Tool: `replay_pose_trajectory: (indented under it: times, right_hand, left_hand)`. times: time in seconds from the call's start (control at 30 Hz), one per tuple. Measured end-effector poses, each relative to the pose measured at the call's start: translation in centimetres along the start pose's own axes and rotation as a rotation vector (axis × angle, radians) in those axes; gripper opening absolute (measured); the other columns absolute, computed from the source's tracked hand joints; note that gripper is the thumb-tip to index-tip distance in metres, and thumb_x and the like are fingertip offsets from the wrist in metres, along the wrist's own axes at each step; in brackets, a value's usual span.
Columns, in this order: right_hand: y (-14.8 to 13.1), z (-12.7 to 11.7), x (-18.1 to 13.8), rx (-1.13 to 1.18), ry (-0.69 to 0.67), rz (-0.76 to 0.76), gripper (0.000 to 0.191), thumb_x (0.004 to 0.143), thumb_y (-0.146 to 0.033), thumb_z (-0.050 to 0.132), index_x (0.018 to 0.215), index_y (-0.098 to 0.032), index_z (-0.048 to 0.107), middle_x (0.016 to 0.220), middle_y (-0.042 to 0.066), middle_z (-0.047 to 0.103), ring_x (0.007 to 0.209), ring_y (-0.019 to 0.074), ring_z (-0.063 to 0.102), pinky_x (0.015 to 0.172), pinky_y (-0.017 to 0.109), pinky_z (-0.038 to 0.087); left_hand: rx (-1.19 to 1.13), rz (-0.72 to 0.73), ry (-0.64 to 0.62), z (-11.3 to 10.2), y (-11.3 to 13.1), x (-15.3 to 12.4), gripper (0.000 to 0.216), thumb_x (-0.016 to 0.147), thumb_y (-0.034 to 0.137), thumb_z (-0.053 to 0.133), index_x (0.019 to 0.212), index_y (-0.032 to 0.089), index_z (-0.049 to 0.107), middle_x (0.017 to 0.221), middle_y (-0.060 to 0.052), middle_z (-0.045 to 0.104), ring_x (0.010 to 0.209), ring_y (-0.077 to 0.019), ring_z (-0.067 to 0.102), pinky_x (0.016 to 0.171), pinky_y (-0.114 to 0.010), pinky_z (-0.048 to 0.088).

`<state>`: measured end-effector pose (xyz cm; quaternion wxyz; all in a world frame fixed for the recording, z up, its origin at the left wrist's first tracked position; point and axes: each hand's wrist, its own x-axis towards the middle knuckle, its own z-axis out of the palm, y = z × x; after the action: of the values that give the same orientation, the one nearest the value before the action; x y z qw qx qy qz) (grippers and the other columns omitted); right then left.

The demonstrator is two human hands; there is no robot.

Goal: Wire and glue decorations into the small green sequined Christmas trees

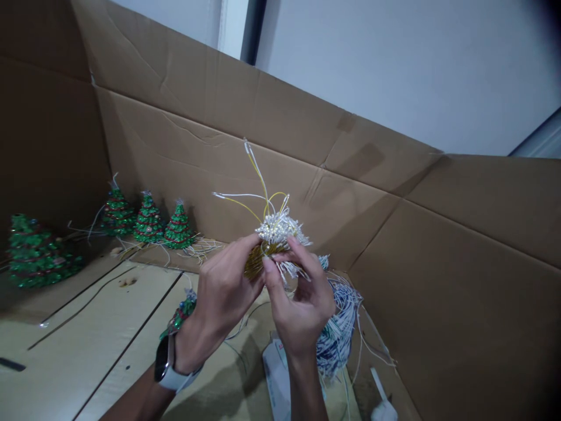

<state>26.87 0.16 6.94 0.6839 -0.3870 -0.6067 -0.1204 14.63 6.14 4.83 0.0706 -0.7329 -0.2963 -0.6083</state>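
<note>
Held up in front of the cardboard is a bundle of thin wires (280,227) with many white tips and yellow strands below them. A few longer white and yellow wires loop out of its top. My left hand (225,283) is closed around the bundle from the left; some of its fingers are hidden. On the right, my right hand (302,298) pinches at the same wires, thumb and fingertips among the white ends. A watch with a pale strap (177,374) is on my left wrist. Partly behind that wrist lies a small green tinsel tree (182,313).
Several decorated green trees (149,219) stand along the left and back. A thick hank of bluish-white wire (337,333) lies right of my hands. Below are a pale box-like item (276,380) and a white object (384,411). Cardboard walls (263,158) surround the table (109,345).
</note>
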Motion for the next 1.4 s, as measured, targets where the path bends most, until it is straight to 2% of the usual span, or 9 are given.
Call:
replay_pose_trajectory:
  times: [0.33, 0.6, 0.8, 0.97, 1.13, 1.3, 1.4]
  right_hand:
    - [0.18, 0.09, -0.26, -0.007, -0.002, -0.034, 0.056, 0.098, -0.012, 0.077, 0.149, -0.035, 0.067, 0.118, 0.003, 0.082, 0.100, 0.0217, 0.081, 0.098, 0.044, 0.070]
    - [0.40, 0.24, -0.47, 0.024, 0.003, -0.040, 0.060, 0.096, -0.008, 0.078, 0.148, -0.034, 0.066, 0.124, 0.002, 0.081, 0.105, 0.0199, 0.080, 0.099, 0.040, 0.069]
    - [0.79, 0.40, -0.60, 0.060, 0.012, -0.073, 0.059, 0.094, -0.005, 0.078, 0.147, -0.030, 0.066, 0.125, 0.003, 0.079, 0.106, 0.0186, 0.080, 0.097, 0.038, 0.069]
    - [0.90, 0.47, -0.64, 0.123, 0.018, -0.014, 0.052, 0.096, -0.009, 0.077, 0.143, -0.028, 0.066, 0.121, 0.003, 0.078, 0.106, 0.0187, 0.079, 0.096, 0.039, 0.067]
    - [0.71, 0.63, -0.71, 0.175, 0.045, 0.047, 0.047, 0.097, -0.013, 0.076, 0.141, -0.027, 0.065, 0.117, 0.002, 0.075, 0.106, 0.0177, 0.078, 0.101, 0.038, 0.065]
    - [0.59, 0.77, -0.66, 0.197, 0.055, 0.056, 0.045, 0.098, -0.013, 0.073, 0.140, -0.026, 0.062, 0.117, 0.002, 0.074, 0.106, 0.0163, 0.078, 0.101, 0.035, 0.064]
    - [0.71, 0.76, -0.76, 0.166, 0.053, 0.055, 0.044, 0.099, -0.014, 0.072, 0.139, -0.026, 0.061, 0.116, 0.003, 0.074, 0.105, 0.0176, 0.078, 0.102, 0.039, 0.064]
  left_hand:
    - [-0.014, -0.013, -0.032, -0.08, 0.05, 0.08, 0.033, 0.105, 0.027, 0.068, 0.137, 0.020, 0.061, 0.117, -0.010, 0.083, 0.101, -0.0264, 0.082, 0.082, -0.036, 0.063]
    - [-0.002, -0.021, -0.034, -0.01, -0.09, 0.00, 0.034, 0.106, 0.029, 0.068, 0.138, 0.020, 0.061, 0.116, -0.010, 0.083, 0.098, -0.0265, 0.082, 0.080, -0.036, 0.063]
    - [0.018, -0.025, -0.032, -0.05, -0.04, -0.10, 0.035, 0.105, 0.026, 0.068, 0.139, 0.020, 0.061, 0.117, -0.009, 0.083, 0.100, -0.0260, 0.082, 0.082, -0.035, 0.062]
    - [0.026, -0.019, -0.019, -0.14, 0.08, 0.09, 0.033, 0.106, 0.030, 0.068, 0.136, 0.019, 0.062, 0.113, -0.009, 0.083, 0.095, -0.0267, 0.082, 0.078, -0.036, 0.062]
    - [-0.001, -0.036, -0.028, -0.14, 0.14, 0.16, 0.035, 0.104, 0.029, 0.071, 0.137, 0.019, 0.062, 0.115, -0.009, 0.083, 0.098, -0.0266, 0.082, 0.081, -0.036, 0.062]
    - [0.000, -0.038, -0.037, 0.00, 0.12, 0.23, 0.036, 0.103, 0.026, 0.072, 0.136, 0.018, 0.062, 0.117, -0.009, 0.083, 0.099, -0.0281, 0.083, 0.083, -0.038, 0.062]
    - [0.009, -0.031, -0.036, -0.06, 0.16, 0.33, 0.033, 0.105, 0.028, 0.069, 0.136, 0.017, 0.062, 0.115, -0.009, 0.083, 0.098, -0.0284, 0.083, 0.080, -0.038, 0.061]
